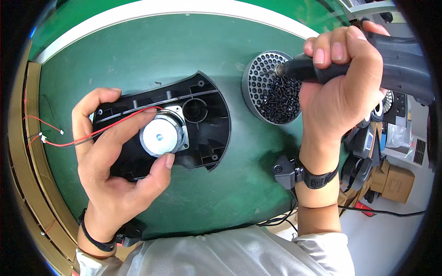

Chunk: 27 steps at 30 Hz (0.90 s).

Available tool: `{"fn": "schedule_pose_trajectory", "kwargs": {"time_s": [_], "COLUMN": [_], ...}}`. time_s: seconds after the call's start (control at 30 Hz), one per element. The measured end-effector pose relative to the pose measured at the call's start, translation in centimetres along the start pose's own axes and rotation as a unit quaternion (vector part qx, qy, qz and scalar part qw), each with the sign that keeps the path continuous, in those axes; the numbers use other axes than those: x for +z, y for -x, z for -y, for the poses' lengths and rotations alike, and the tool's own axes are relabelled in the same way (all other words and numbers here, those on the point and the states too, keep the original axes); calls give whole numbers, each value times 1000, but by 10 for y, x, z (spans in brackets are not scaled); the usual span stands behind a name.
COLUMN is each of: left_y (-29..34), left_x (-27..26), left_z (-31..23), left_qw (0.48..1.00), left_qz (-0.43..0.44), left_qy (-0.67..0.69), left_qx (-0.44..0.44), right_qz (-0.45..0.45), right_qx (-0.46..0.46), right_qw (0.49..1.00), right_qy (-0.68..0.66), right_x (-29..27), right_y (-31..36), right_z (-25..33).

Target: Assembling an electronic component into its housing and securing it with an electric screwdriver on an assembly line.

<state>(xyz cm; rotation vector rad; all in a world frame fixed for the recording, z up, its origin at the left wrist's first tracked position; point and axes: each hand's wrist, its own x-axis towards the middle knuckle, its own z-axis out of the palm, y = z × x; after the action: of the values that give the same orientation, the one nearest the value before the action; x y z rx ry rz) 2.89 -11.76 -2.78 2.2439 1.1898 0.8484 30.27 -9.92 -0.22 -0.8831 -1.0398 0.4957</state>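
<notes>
A round silver speaker (161, 136) with a square metal frame sits in a black plastic housing (214, 133) on the green work surface. My left hand (108, 158) grips the speaker between thumb and fingers, while another finger reaches over the housing's far left edge. Red and black wires (87, 137) run from the speaker across that hand to a small white connector. Up at the right, my right hand (345, 78) is wrapped round a black electric screwdriver (400, 64). Its metal tip points left, over a round grey screw tray (249, 94) holding many black screws (282, 100).
Long cardboard strips (34, 138) line the left edge, with loose wires and connectors on them. Equipment (361, 149) and cardboard boxes (396, 183) stand beyond the right side. A black cable (386, 212) crosses at lower right. Both wrists wear black straps with small devices.
</notes>
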Motion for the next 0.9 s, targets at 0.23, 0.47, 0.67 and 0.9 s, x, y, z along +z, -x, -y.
{"fn": "schedule_pose_trajectory", "kwargs": {"time_s": [0.23, 0.47, 0.67, 0.9], "left_y": [-1, 0, 2, -1], "left_x": [-2, -2, -1, 5], "left_z": [0, 2, 6, 10], "left_qw": [1000, 1000, 999, 996], "left_qz": [4, -3, -8, -21], "left_qy": [-16, 13, 30, 75], "left_qx": [19, 12, 24, 37], "right_qz": [-2, 41, 81, 201], "right_qx": [15, -34, 11, 84], "right_qw": [1000, 998, 988, 953], "right_qy": [-11, 36, -132, -210], "right_x": [0, -1, -14, 12], "right_y": [-2, 2, -10, 23], "right_z": [-3, 5, 85, 99]}}
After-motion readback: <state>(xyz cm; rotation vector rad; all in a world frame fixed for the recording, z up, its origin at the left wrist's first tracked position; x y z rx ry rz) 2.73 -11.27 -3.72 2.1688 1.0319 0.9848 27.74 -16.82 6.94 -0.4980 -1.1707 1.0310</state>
